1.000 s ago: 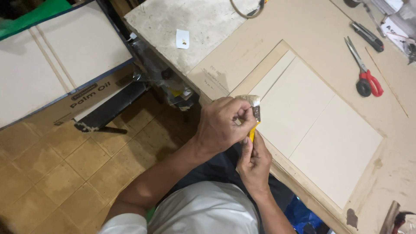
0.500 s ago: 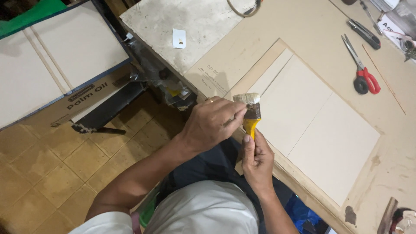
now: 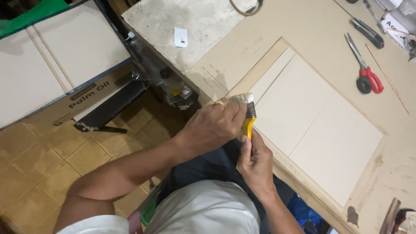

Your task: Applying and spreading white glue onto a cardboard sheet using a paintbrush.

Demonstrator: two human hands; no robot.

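Paintbrush between both hands

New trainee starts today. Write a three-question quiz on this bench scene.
1. True or false: both hands are on the brush.
2. Which hand grips the yellow handle: left or right?
3. The scissors' handles are: A) red B) blue C) green

Key:
1. True: the left hand is at the bristles.
2. Right.
3. A.
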